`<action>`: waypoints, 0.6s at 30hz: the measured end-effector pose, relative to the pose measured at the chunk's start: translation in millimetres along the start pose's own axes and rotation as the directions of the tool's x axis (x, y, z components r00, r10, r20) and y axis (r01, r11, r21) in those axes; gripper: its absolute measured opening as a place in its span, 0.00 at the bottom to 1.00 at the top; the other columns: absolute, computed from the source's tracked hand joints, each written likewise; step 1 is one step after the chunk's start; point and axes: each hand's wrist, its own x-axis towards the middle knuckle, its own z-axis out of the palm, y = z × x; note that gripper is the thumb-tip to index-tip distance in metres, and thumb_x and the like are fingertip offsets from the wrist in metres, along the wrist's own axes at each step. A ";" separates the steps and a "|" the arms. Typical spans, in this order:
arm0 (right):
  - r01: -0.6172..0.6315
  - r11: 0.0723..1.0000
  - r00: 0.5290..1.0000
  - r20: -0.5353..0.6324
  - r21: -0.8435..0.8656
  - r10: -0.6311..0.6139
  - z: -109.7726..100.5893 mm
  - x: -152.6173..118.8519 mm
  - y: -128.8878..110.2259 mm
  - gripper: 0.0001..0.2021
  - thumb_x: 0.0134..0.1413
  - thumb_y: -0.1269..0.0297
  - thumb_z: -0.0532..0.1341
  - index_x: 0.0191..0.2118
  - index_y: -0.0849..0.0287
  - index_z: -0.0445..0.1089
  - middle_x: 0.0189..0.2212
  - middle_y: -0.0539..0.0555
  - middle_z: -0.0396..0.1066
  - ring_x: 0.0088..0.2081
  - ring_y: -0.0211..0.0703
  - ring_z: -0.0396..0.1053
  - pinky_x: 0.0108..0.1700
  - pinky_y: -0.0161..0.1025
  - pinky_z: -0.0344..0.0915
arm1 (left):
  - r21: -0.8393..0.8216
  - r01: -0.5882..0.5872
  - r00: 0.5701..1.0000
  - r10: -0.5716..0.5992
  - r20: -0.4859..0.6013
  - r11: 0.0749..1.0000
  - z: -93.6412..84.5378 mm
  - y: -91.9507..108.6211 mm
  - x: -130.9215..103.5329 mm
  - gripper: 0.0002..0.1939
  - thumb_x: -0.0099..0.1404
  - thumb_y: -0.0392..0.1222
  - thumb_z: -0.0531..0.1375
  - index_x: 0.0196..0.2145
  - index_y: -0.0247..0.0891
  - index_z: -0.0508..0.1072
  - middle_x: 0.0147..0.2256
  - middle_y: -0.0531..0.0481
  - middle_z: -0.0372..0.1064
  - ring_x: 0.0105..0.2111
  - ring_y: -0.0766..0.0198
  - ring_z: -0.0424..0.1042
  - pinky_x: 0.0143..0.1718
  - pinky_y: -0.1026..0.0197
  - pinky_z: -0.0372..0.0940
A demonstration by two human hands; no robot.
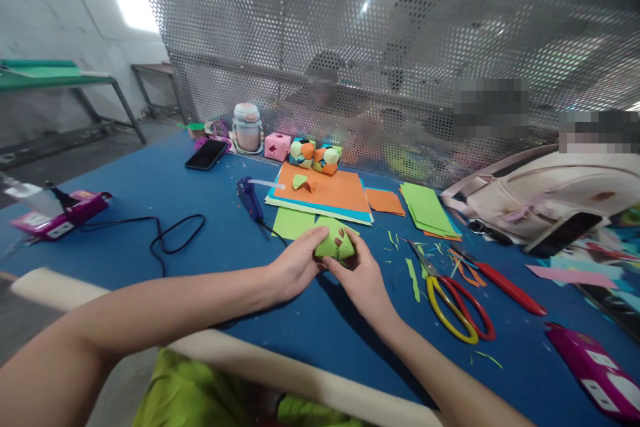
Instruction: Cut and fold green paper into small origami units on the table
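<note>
Two hands meet in the head view, above the near part of a blue worktop (125, 187): the left hand (295, 268) and the right hand (367, 283) grip a small folded paper piece (336, 248) between them, fingers curled around its sides. The piece is plain light green, boxy and creased, with dark gaps showing between its folded flaps. Just beyond it lie flat green sheets (293, 221) and a stack of large sheets, orange (345, 190) on top. Behind the stack stand a pink paper cube (277, 148) and two multicoloured paper cubes (301, 153), near a lidded bottle (247, 130). A dark blue glue gun (249, 200) lies left of the stack, with a phone (207, 155) farther back. On the right are scissors (453, 307) with one yellow and one red handle, paper scraps around them, and a pale backpack (545, 180). A perforated metal screen (270, 27) rises along the far edge, with blurred people showing through it. At far left, a green-topped table (55, 85) stands by a pale, marked wall (45, 0).
</note>
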 end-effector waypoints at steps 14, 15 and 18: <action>0.019 0.999 0.997 0.080 -0.051 -0.015 -8.9 83.9 19.2 0.26 0.43 0.66 0.60 0.53 0.58 0.62 0.46 0.57 0.71 0.44 0.47 0.71 0.45 0.45 0.68 | 0.257 0.020 0.995 0.005 -0.095 0.966 -2.6 44.1 64.2 0.08 0.57 0.28 0.50 0.28 0.33 0.67 0.24 0.48 0.67 0.25 0.66 0.68 0.29 0.63 0.66; 0.029 0.997 0.997 0.073 -0.066 -0.024 -8.7 92.7 22.6 0.26 0.43 0.65 0.60 0.53 0.58 0.62 0.45 0.57 0.71 0.43 0.47 0.71 0.45 0.46 0.68 | 0.272 0.004 0.995 0.023 -0.097 0.962 -3.3 45.5 72.1 0.08 0.57 0.28 0.50 0.26 0.33 0.66 0.23 0.49 0.66 0.25 0.66 0.67 0.28 0.64 0.65; 0.071 0.991 0.996 0.057 -0.115 -0.065 -9.5 119.3 31.1 0.22 0.45 0.64 0.60 0.49 0.58 0.64 0.45 0.58 0.71 0.44 0.48 0.71 0.45 0.47 0.67 | 0.297 -0.046 0.992 0.077 -0.095 0.954 -4.3 48.6 95.4 0.08 0.57 0.27 0.51 0.24 0.34 0.65 0.23 0.48 0.66 0.25 0.68 0.67 0.30 0.65 0.65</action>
